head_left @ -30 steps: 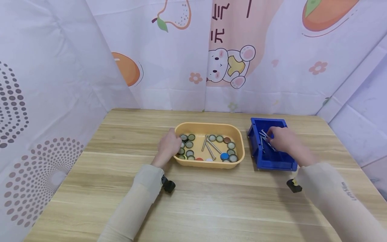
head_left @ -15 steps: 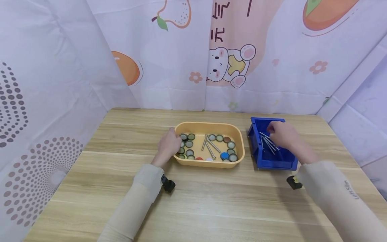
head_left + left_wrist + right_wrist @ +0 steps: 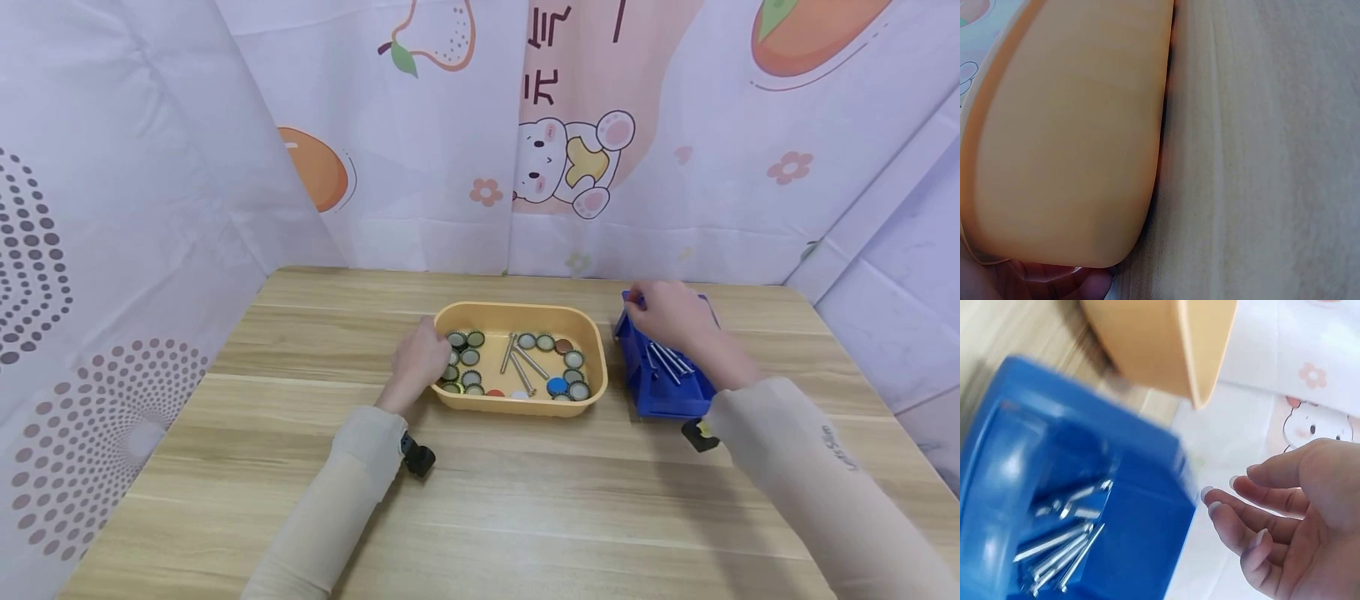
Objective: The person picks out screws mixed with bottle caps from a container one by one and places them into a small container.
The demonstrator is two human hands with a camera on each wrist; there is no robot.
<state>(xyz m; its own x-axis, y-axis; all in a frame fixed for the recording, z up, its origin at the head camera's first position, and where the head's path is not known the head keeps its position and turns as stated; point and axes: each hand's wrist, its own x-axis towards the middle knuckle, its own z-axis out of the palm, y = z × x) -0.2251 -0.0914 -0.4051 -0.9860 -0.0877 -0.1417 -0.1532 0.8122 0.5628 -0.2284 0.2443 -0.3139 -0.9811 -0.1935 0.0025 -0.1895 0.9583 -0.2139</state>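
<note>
At the left end of a pale orange tray [image 3: 517, 408], my left hand [image 3: 422, 356] grips the rim; its fingers [image 3: 1088, 284] curl at that end in the left wrist view. Bottle caps [image 3: 470, 357] and a few long screws [image 3: 522, 371] lie inside the tray. My right hand [image 3: 675, 315] is over the back of a blue bin [image 3: 671, 408], its fingers loosely bent. Nothing sits between thumb and fingertips in the right wrist view. Several silver screws [image 3: 1063, 550] rest in a heap within the bin.
Both containers stand on a wood-grain table [image 3: 525, 500], the bin a short gap to the right of the tray. Printed white curtain [image 3: 420, 167] hangs behind the table's back edge. A small black camera [image 3: 417, 458] is strapped at the left wrist, another [image 3: 701, 435] at the right.
My right hand has lifted from the screws and shifted left and toward the back of the bin. The left hand and tray stay in place.
</note>
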